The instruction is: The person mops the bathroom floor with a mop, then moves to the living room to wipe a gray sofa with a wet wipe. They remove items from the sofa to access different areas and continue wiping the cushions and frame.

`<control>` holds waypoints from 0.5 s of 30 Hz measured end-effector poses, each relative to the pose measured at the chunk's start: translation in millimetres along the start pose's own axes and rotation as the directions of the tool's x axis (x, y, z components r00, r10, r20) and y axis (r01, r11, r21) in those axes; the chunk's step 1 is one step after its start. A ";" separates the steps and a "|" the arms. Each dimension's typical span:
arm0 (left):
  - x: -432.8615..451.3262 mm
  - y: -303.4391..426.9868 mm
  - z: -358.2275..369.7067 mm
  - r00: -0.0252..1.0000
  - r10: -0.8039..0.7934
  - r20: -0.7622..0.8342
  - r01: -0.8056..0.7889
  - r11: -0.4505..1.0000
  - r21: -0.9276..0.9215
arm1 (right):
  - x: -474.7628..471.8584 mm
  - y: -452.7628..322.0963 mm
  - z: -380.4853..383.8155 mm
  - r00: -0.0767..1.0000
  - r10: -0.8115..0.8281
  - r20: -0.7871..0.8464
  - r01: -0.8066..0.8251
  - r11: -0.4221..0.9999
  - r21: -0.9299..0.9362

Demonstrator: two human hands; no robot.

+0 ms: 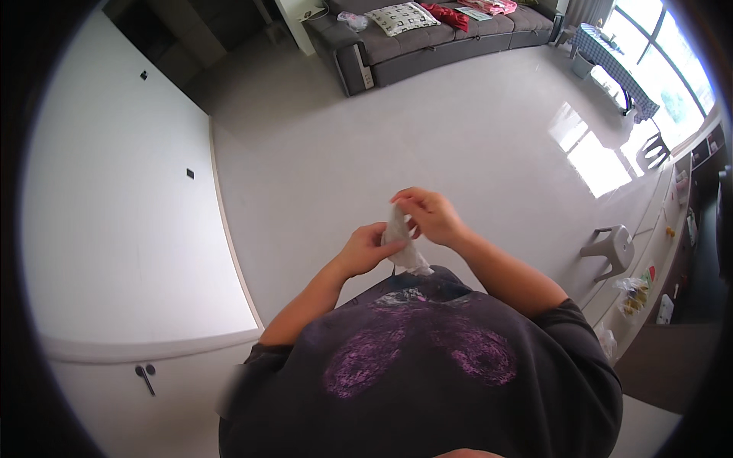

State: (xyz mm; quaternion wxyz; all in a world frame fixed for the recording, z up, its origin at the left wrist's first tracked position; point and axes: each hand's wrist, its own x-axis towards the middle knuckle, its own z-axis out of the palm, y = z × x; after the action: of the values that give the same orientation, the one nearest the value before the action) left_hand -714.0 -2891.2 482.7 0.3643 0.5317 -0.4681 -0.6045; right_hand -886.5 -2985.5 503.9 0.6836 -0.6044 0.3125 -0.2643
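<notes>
In front of my dark shirt, both hands hold a crumpled, whitish piece of soft material (402, 252), perhaps a cloth or tissue. My left hand (366, 250) grips its middle from the left, with the thumb lying across it. The fingers of my right hand (428, 216) pinch its upper end. The lower end hangs loosely just above the shirt's front. Part of the material is hidden behind my left thumb and fingers.
A grey sofa (406, 51) with a patterned cushion (402, 19) stands across the tiled floor. To the right are a plastic stool (615, 251) and a long low cabinet with plastic bags (631, 295). A white wall (126, 200) rises at the left.
</notes>
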 end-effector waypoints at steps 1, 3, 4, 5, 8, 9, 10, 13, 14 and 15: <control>28.4 15.0 -10.5 1.000 -0.026 0.004 0.026 0.998 0.050 | 19.8 -1.2 -18.5 0.996 0.061 -0.068 -0.062 0.998 -0.010; 84.0 37.0 -27.1 0.998 -0.043 0.036 0.040 0.997 0.073 | 56.9 2.1 -56.4 0.975 0.023 -0.220 -0.021 1.000 0.009; 111.5 43.2 -31.7 0.999 -0.009 0.033 0.009 1.000 -0.008 | 73.2 6.7 -74.0 0.945 -0.005 -0.326 0.014 1.000 0.025; 137.3 47.5 -39.1 0.999 0.004 0.044 -0.005 1.000 0.024 | 87.8 12.7 -91.4 0.934 -0.020 -0.357 0.020 1.000 -0.004; 225.7 58.4 -66.8 0.996 0.021 0.092 -0.016 0.998 -0.059 | 135.4 29.0 -149.3 0.914 0.144 -0.380 -0.140 0.989 0.037; 255.8 61.8 -76.4 0.995 0.027 0.095 -0.008 0.982 -0.190 | 152.0 33.3 -167.5 0.916 0.275 -0.292 -0.266 0.961 0.071; 280.8 64.1 -85.3 0.996 0.020 0.087 0.008 0.950 -0.312 | 168.8 36.4 -184.8 0.908 0.377 -0.182 -0.362 0.926 0.109; 347.3 77.6 -122.1 0.985 -0.151 0.081 0.171 0.884 -0.434 | 239.4 34.5 -231.2 0.941 0.329 0.079 -0.337 0.931 0.142; 369.1 81.8 -134.5 0.986 -0.167 0.018 0.159 0.898 -0.410 | 268.6 32.2 -241.7 0.966 0.251 0.067 -0.259 0.953 0.160; 388.3 85.3 -149.4 0.983 -0.183 -0.030 0.166 0.940 -0.299 | 297.7 29.7 -250.5 0.976 0.213 0.043 -0.217 0.964 0.151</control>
State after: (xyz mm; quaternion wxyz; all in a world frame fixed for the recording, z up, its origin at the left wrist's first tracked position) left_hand -637.7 -3307.5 447.5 0.3981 0.5277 -0.3129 -0.6820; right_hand -876.0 -3367.3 423.8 0.7570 -0.5155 0.3457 -0.2041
